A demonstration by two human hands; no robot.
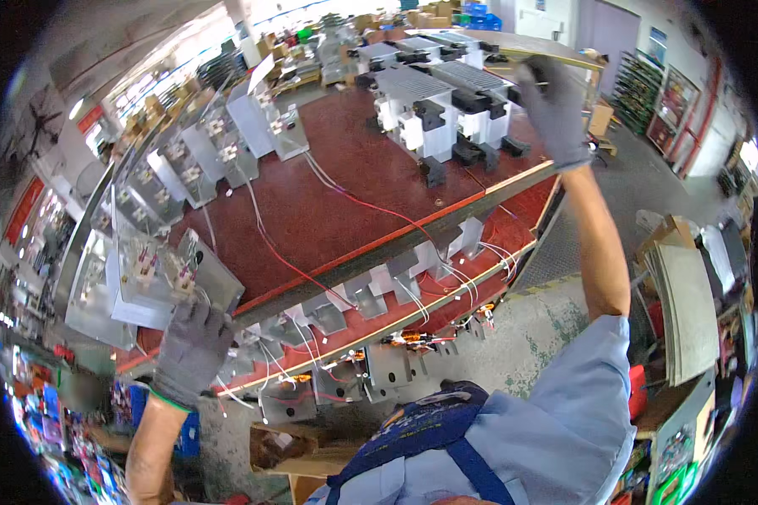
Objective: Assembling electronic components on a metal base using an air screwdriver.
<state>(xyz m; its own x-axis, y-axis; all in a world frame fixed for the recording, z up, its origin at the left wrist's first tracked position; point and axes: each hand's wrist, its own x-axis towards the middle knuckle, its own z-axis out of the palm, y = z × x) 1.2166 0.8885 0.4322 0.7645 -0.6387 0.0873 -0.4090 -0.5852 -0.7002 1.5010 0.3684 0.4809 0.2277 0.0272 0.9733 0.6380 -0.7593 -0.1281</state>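
Observation:
My left hand (195,349), in a grey glove, is at the near left corner of the red-topped bench. Its fingers bend closed at the near edge of a sheet-metal bracket (147,282) with small pinkish terminals; the fingertips are hidden. My right hand (556,114), also gloved in grey, is raised at the far right, beside white finned housings (472,80) with black corner pieces. Motion smears its fingers, and I cannot make out anything in them. Between the hands, red and white wires (370,202) trail across the bench top (345,151).
More metal brackets (181,164) line the bench's left side. A lower shelf (514,248) along the near edge carries metal plates with hanging white wires. An open cardboard box (290,450) sits below the shelf. Flat panels (682,311) lean at the right.

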